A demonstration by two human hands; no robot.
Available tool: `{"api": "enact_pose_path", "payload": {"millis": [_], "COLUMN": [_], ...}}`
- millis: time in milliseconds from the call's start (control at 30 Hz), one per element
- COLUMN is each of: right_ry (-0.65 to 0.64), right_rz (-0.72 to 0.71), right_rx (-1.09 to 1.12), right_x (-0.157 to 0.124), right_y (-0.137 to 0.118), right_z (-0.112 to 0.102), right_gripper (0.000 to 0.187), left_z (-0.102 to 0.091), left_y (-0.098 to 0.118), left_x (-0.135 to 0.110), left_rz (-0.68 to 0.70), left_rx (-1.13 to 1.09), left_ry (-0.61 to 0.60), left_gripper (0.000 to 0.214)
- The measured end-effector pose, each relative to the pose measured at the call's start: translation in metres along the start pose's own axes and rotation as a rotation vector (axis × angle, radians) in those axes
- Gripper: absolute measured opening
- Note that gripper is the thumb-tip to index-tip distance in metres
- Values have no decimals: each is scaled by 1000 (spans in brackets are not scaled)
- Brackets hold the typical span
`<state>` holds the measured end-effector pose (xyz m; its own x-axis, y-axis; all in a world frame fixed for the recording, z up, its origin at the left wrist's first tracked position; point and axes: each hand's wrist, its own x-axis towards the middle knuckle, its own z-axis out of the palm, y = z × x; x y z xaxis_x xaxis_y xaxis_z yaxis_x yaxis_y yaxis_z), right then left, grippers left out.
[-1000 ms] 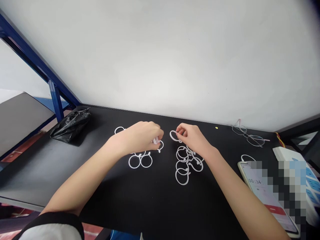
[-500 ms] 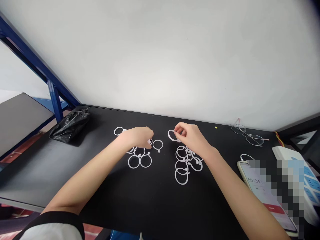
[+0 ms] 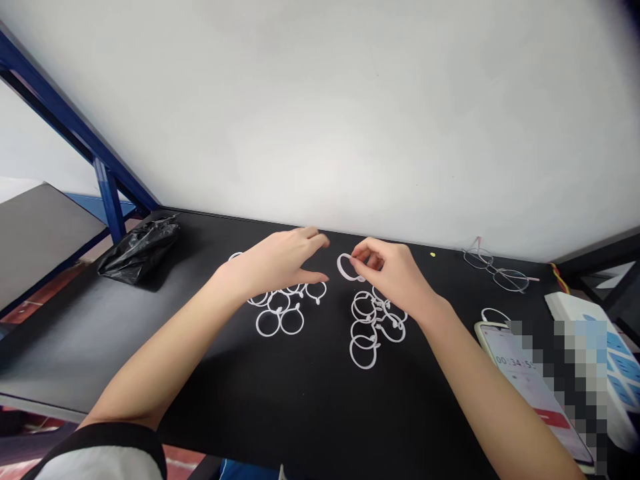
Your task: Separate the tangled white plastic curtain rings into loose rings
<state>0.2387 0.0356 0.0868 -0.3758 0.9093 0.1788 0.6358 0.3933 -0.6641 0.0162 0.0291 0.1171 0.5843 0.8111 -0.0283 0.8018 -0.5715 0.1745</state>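
Observation:
Between the thumb and fingers of my right hand is a white plastic ring, held up above the table. My left hand is raised over the left group of rings, thumb and fingers apart, with nothing in it. Under and in front of it lie several white rings with small tabs, partly hidden by the hand. A second group of overlapping white rings lies below my right hand. One ring sits at the right side of the left group.
On the black table, a crumpled black plastic bag lies at the far left. Eyeglasses, a phone showing a timer and a white power strip are at the right. A pale wall rises behind.
My left hand has lifted from the left rings, moved right and spread its fingers. My right hand has shifted slightly right, still holding its ring, which has tilted.

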Motion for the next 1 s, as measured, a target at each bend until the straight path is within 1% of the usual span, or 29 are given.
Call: {"api": "enact_pose_path", "payload": {"millis": [67,100,167,333,500,600,700,800,900,1000], "right_ry": [46,72,113,167,205,167,88,-11,-125,-153], "right_rz": [-66,-100,-156,-219,-225,-195,-165,-146,-151,-165], "right_rx": [34,46,57,52,56,105,133,112,82,54], "right_x": [-4,-6,-10,-17,-19,-19,-20,-22,-24,-26], "right_y": [-6,-9,-16,-28,-33,-36,-37,-38,-40,-44], "right_z": [-5,-7,-11,-15,-16,-20,-31,-43,-51,-52], "right_gripper": [10,10,7,1,3,6,12,15,17,15], "left_z": [-6,-8,-9,-8,-7,-7,-8,-10,-11,-12], "left_y": [8,12,19,24,25,26,26,25,25,24], "left_x": [-4,-5,-7,-8,-9,-10,-11,-12,-14,-15], "left_rz": [76,114,180,258,290,307,337,372,413,449], "left_rx": [-79,-106,-132,-113,-81,-79,-94,-114,-117,-118], "left_ry": [142,185,233,303,272,297,368,441,506,560], "left_gripper": [57,59,59,49,43,40,37,33,29,28]}}
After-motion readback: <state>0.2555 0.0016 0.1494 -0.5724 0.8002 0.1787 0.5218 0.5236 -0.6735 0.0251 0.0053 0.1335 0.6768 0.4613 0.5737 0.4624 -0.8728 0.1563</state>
